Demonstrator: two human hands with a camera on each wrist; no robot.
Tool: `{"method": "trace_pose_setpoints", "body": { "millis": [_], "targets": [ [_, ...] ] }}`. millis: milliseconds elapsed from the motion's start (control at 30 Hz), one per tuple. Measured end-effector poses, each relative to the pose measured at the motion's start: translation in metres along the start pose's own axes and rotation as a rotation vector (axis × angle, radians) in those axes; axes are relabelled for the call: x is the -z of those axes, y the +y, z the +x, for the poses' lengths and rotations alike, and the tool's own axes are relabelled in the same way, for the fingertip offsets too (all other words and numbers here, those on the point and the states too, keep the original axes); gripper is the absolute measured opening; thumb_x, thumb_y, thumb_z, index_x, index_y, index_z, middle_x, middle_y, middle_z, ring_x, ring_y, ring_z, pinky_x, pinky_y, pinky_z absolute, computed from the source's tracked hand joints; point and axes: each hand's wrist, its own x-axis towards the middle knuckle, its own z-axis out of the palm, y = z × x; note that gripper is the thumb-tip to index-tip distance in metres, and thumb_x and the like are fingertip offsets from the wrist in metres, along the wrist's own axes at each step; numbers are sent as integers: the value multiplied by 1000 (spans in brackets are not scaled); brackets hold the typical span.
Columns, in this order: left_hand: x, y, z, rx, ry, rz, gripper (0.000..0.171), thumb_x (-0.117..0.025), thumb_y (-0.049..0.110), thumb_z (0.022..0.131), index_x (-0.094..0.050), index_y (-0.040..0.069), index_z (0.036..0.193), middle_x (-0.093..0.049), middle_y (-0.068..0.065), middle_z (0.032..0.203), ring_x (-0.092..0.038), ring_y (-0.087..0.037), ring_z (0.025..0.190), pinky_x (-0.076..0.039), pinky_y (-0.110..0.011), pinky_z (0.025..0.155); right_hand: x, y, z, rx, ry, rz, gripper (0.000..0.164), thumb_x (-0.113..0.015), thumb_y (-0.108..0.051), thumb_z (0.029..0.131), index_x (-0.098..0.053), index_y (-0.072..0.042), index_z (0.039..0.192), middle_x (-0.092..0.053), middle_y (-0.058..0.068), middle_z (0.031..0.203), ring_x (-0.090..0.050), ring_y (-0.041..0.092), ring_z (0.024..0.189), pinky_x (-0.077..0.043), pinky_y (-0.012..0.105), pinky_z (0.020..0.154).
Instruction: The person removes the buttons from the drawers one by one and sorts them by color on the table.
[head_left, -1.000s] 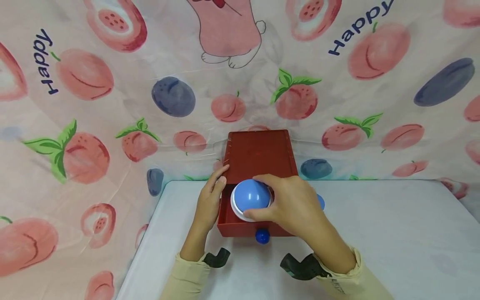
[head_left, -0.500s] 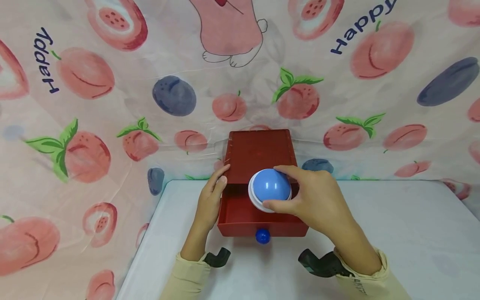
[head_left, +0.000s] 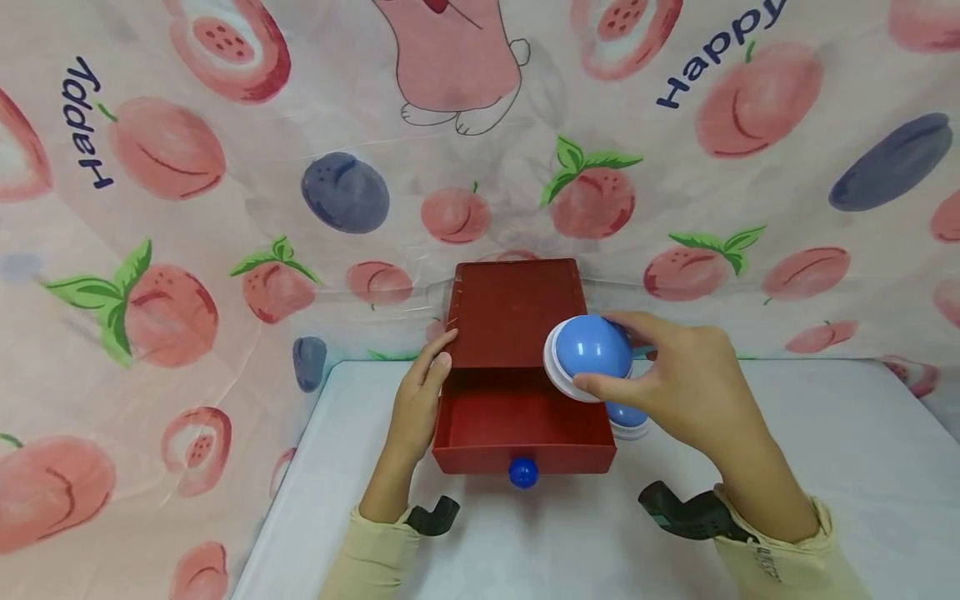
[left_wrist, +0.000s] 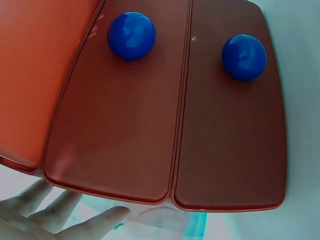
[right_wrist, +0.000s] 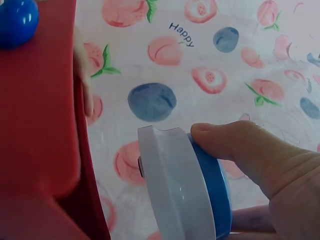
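Note:
My right hand (head_left: 693, 387) pinches a round blue push button (head_left: 588, 346) with a white base, thumb on one side and fingers on the other. It is held up over the right edge of a red drawer cabinet (head_left: 517, 312). In the right wrist view the button (right_wrist: 182, 185) is seen side-on, tilted, beside the cabinet's red drawer. The top drawer (head_left: 525, 458), with a blue knob (head_left: 523, 472), is pulled out and bare inside where it shows. My left hand (head_left: 415, 408) rests along the cabinet's left side, fingers extended; its fingers (left_wrist: 95, 222) show at the cabinet's edge in the left wrist view.
A second blue push button (head_left: 627, 416) stands on the white table (head_left: 787, 467), right of the cabinet and partly hidden. Lower drawer fronts (left_wrist: 115, 125) with blue knobs (left_wrist: 131, 36) are closed. A fruit-print cloth (head_left: 457, 175) hangs behind the table.
My right hand has carried the blue button up and rightward, from over the pulled-out drawer to past its right edge. The left hand has stayed against the cabinet.

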Motion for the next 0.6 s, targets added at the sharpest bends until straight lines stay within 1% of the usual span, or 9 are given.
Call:
{"method": "trace_pose_setpoints", "body": {
  "millis": [67, 133, 300, 400, 467, 533, 600],
  "targets": [
    [0, 0, 0, -1, 1, -4, 41, -45, 41, 108, -53, 33, 147, -43, 5, 158, -40, -21, 146, -31, -56, 121, 2, 6, 0, -15, 4, -6, 67, -90, -47, 73, -71, -13, 127, -78, 14, 102, -71, 34, 83, -61, 49, 66],
    [0, 0, 0, -3, 0, -7, 41, -45, 41, 108, -53, 33, 148, -44, 5, 158, -40, -21, 146, -32, -56, 121, 4, 11, 0, -42, -11, -10, 69, -89, -49, 74, -70, -12, 129, -77, 17, 105, -70, 38, 85, -61, 50, 65],
    [0, 0, 0, -6, -5, -11, 41, -46, 41, 108, -53, 33, 148, -43, 5, 158, -40, -21, 146, -32, -56, 121, 6, 28, 2, -133, -58, -31, 80, -85, -57, 75, -65, -9, 136, -73, 25, 112, -68, 43, 89, -61, 50, 63],
    [0, 0, 0, -8, -8, -11, 41, -46, 41, 108, -52, 32, 148, -43, 5, 158, -40, -22, 147, -32, -56, 121, 6, 39, 3, -169, -55, -47, 83, -85, -60, 74, -64, -10, 138, -73, 26, 112, -66, 45, 92, -60, 49, 61],
    [0, 0, 0, -7, -5, -8, 41, -45, 41, 108, -52, 33, 148, -43, 5, 158, -40, -22, 147, -32, -56, 121, 6, 46, 3, -186, -54, -52, 85, -84, -62, 74, -63, -11, 139, -72, 27, 110, -65, 45, 93, -57, 45, 58],
    [0, 0, 0, -6, -3, -8, 41, -45, 41, 108, -52, 33, 148, -43, 5, 158, -40, -22, 146, -32, -56, 121, 6, 54, 4, -205, -61, -60, 86, -82, -64, 74, -63, -11, 140, -72, 28, 109, -64, 46, 95, -56, 44, 57],
    [0, -1, 0, -3, -4, -9, 41, -45, 41, 108, -52, 33, 148, -43, 5, 158, -41, -22, 146, -32, -56, 121, 4, 61, 3, -227, -78, -69, 89, -81, -66, 75, -61, -10, 142, -71, 30, 111, -62, 49, 97, -57, 45, 58]
  ]
}}
